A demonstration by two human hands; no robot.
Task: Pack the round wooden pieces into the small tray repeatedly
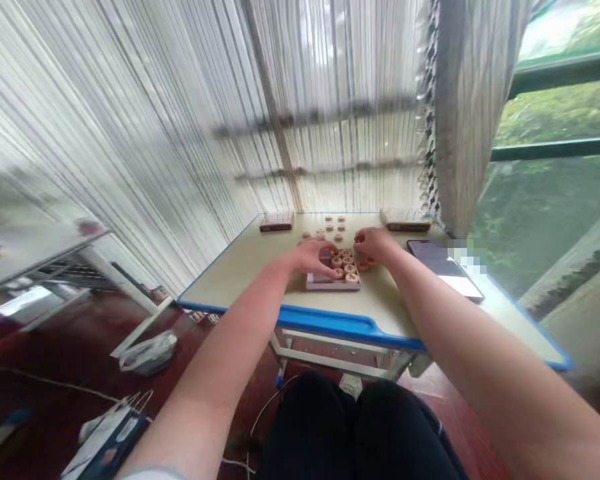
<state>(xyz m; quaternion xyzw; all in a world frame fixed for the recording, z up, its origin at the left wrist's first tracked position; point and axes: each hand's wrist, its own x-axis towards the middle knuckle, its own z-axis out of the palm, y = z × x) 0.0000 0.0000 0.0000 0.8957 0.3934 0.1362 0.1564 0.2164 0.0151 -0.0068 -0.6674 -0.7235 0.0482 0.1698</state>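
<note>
Centrally on the blue-edged table (240, 267), a shallow tray (325, 285) holds rows of round wooden xiangqi pieces (351, 269). The left hand (313, 259) lies curled over the tray's left part, fingertips down among them, though I cannot tell whether it grips one. The right hand (375, 244) is likewise cupped over pieces at the tray's right edge, its grasp hidden; loose pieces (334, 230) lie beyond, and a phone (443, 267) sits to the right.

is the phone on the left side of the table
No, the phone lies right of the tray of round pieces, past the right hand.
</note>
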